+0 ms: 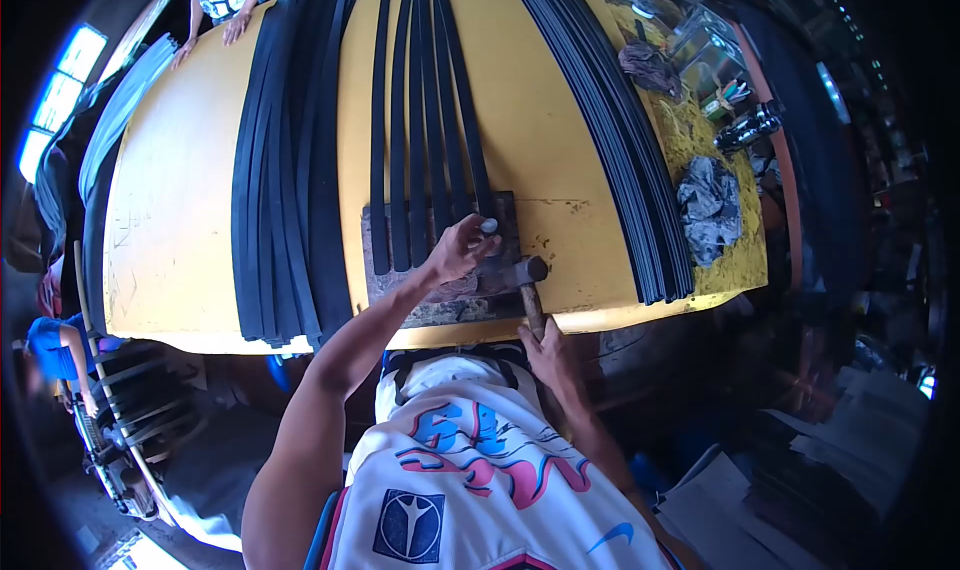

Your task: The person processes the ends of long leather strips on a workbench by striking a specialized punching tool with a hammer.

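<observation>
My left hand (462,250) is closed around an upright metal punch-like tool, whose round pale top (488,226) shows above the fingers. It rests over the ends of several dark straps (437,160) that fan out across a worn dark wooden board (440,308). My right hand (547,352) grips the wooden handle of a hammer (533,272). The hammer's head is by the board's right edge, to the right of and apart from the tool's top. The lower end of the tool is hidden by my left hand.
The yellow table (570,220) bears a pile of wide dark strips (285,170) at left and a long stack (610,140) at right. A crumpled cloth (708,210) and a dark bottle (748,128) lie farther right. Another person's hands (236,30) rest on the far edge.
</observation>
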Demonstrator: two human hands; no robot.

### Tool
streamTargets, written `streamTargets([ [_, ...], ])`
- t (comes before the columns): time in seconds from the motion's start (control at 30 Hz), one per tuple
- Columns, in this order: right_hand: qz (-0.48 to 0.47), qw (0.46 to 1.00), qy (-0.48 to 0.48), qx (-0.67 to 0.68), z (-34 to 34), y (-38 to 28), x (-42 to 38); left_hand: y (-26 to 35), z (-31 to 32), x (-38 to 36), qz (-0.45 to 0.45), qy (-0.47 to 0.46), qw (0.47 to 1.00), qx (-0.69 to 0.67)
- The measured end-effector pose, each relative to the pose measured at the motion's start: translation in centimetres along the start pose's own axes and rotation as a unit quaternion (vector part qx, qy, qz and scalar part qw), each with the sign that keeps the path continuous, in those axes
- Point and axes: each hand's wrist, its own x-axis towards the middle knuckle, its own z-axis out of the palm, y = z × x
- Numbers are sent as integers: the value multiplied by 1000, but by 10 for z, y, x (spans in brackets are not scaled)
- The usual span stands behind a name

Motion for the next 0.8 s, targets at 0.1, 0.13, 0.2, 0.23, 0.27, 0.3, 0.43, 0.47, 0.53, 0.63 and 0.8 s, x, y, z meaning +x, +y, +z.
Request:
streamTargets([
  [0.1, 27, 999, -41, -17, -3, -3, -3, 13, -3, 1, -14, -28, 999, 21],
  [0.13, 30, 998, -46, -15, -3, -4, -3, 11, -2, 2, -14, -31, 999, 23],
  [0.2, 35, 998, -53, -10, -3, 0, -5, 9, 2, 1, 4, -9, 1000, 19],
  [0.23, 31, 998, -60, -5, -2, 3, -3, 10, 2, 0, 4, -11, 1000, 21],
  [0.27, 27, 997, -66, 1, -1, 5, -2, 11, 2, 0, -6, -17, 1000, 23],
  [0.3, 26, 998, -64, 4, -1, 6, 0, 12, 1, 1, -14, -23, 999, 26],
  [0.43, 19, 997, -71, 0, -2, 9, 1, 9, 1, 4, -1, -27, 999, 27],
  [0.47, 23, 997, -75, 4, -2, 10, 1, 9, 0, 4, -2, -26, 999, 27],
  [0.53, 19, 997, -72, 4, -2, 10, 0, 10, 0, 4, -4, -25, 999, 25],
  [0.63, 15, 997, -72, -2, -1, 11, 0, 13, -2, 3, -12, -25, 999, 39],
  [0.8, 20, 997, -76, -6, 0, 12, 0, 12, -3, 4, 2, -34, 998, 47],
])
